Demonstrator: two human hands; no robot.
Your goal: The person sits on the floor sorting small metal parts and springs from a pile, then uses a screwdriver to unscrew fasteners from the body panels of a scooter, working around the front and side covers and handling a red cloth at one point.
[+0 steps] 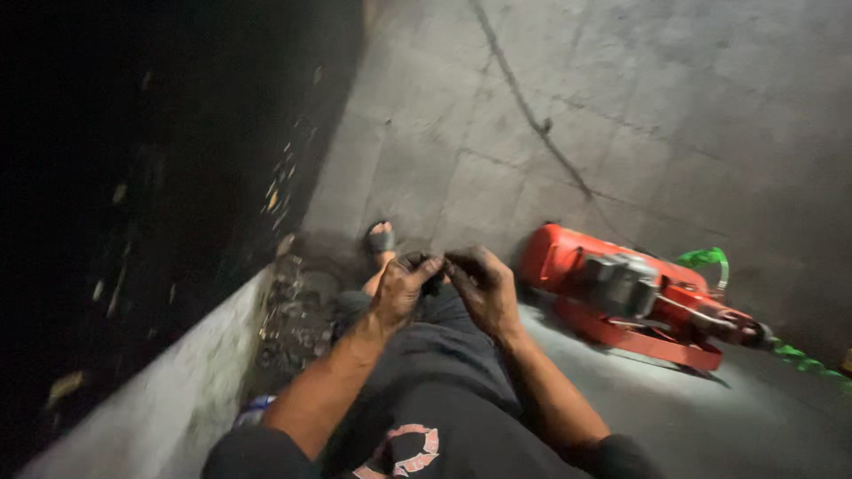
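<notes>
My left hand (401,288) and my right hand (484,286) meet in front of me, above my knee. Both are dirty, and their fingertips pinch a small dark object (432,269) between them; its kind is too blurred to tell. Below the hands I see my dark shorts (444,390) and my foot in a sandal (381,239) on the concrete floor.
A red power tool (621,288) lies on its side on the concrete floor (621,115) to my right, with a green coiled hose (710,259) at its far end. A low pale ledge (177,399) and rubble (297,310) lie to my left, beyond it darkness. A crack (532,115) runs across the floor.
</notes>
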